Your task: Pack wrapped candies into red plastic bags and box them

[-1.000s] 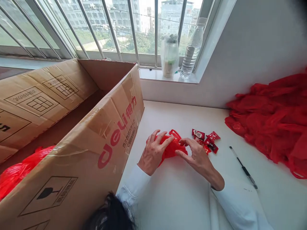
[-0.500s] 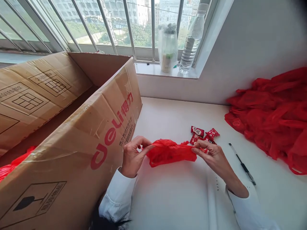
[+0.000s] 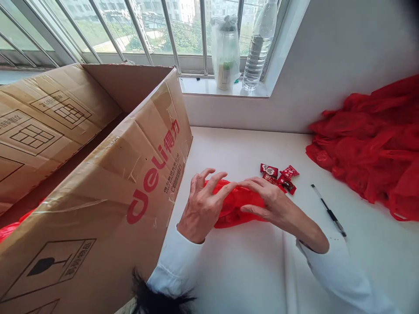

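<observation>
A small red plastic bag (image 3: 240,205) lies bunched on the white table (image 3: 248,270) in front of me. My left hand (image 3: 202,206) grips its left part, thumb and forefinger pinched on the plastic, other fingers raised. My right hand (image 3: 273,203) meets it from the right, fingertips pressed on the bag's top. Both hands come together over the bag's middle. Several small red wrapped sweets (image 3: 277,175) lie just beyond my right hand.
A large open cardboard box (image 3: 98,174) stands at the left, with red bags (image 3: 9,229) inside. A heap of red plastic bags (image 3: 369,144) fills the right. A black pen (image 3: 329,213) lies right of my right hand. A jar (image 3: 225,52) and water bottle (image 3: 257,52) stand on the sill.
Half a second ago the hands were apart and held the bag stretched out sideways. Now they have come together over its middle and the bag is bunched beneath them.
</observation>
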The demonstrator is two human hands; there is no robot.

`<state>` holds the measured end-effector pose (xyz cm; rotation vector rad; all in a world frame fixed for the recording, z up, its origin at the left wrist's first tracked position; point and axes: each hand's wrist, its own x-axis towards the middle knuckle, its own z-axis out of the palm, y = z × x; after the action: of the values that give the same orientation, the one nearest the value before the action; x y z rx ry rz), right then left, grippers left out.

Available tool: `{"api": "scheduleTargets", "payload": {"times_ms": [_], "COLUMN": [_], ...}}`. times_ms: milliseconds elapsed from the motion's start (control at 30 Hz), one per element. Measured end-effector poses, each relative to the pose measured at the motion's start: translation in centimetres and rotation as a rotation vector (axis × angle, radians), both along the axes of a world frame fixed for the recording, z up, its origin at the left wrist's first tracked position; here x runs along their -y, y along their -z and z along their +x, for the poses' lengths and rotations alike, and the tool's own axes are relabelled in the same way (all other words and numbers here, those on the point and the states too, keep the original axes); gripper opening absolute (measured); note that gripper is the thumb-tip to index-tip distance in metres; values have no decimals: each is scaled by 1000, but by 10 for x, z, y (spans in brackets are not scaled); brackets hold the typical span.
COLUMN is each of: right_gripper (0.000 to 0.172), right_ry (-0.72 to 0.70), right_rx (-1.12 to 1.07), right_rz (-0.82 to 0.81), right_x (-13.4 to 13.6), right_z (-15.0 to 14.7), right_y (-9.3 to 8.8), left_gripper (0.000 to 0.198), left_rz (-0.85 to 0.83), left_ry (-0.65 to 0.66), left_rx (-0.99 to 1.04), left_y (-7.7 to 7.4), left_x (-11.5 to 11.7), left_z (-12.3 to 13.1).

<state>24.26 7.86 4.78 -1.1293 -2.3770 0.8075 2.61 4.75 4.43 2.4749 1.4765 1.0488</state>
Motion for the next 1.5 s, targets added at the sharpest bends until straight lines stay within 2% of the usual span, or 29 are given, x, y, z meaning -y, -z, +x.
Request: {"api": "scheduleTargets", "payload": {"times_ms": [100,200,400,500,567,667,733,800,833,900,967,1000,1067,1100,1133,1200,1233,1300,1367,1433,1467,1500], "right_gripper": [10,15,19,18,18,22,26,17,13,18,28,30,24,16,14,40,49,53,51,51,50,49], "right_ry": [47,123,327,309,230,130,128,105,54,-138,-320,-357,-310,-254,-202,-137,-125,-147,-188,-186,-174,-167], "right_rx": [-55,-170,-354,-338,-254,-222,-368,-492,-494,-339,-48,110,351,405,420,391,381,387,409,416,416,416], "right_rz": [20,-42,-281,-291,-260,-163,-90,3,53,139,219,261,343,381,412,457,463,446,422,426,432,443], "right_x": [-3,-4,2,7,12,21,26,28,28,24,17,14,9,8,9,14,17,25,32,37,40,42], "right_z": [-13,-1,53,77,87,87,76,56,43,16,-8,-16,-22,-19,-13,3,12,25,28,23,19,14], "right_y": [2,1,8,15,13,-6,-26,-46,-54,-61,-53,-44,-22,-11,-1,13,16,18,16,14,13,12], "left_gripper": [22,16,11,5,5,8,22,30,29,26,24,24,25,24,23,23,27,38,33,10,8,19], "left_rz": [-15,-37,-120,-176,-220,-253,-257,-239,-222,-182,-177,-192,-234,-250,-256,-225,-199,-125,-19,101,157,202], "left_ry": [11,-30,-110,-103,-25,119,189,239,254,274,281,275,242,209,172,99,63,-13,-135,-241,-232,-171], "left_rx": [-40,16,258,375,425,446,423,386,364,326,290,272,227,197,165,93,61,7,-72,-184,-246,-300], "left_y": [5,8,2,-2,-6,-12,-16,-21,-23,-26,-29,-29,-27,-25,-22,-15,-13,-12,-19,-31,-37,-42], "left_x": [-7,-5,6,9,12,17,19,21,21,23,27,31,40,44,49,57,60,63,65,65,66,66], "left_z": [0,-6,-24,-34,-37,-34,-29,-25,-24,-23,-24,-26,-30,-33,-36,-42,-44,-45,-38,-23,-14,-3]}}
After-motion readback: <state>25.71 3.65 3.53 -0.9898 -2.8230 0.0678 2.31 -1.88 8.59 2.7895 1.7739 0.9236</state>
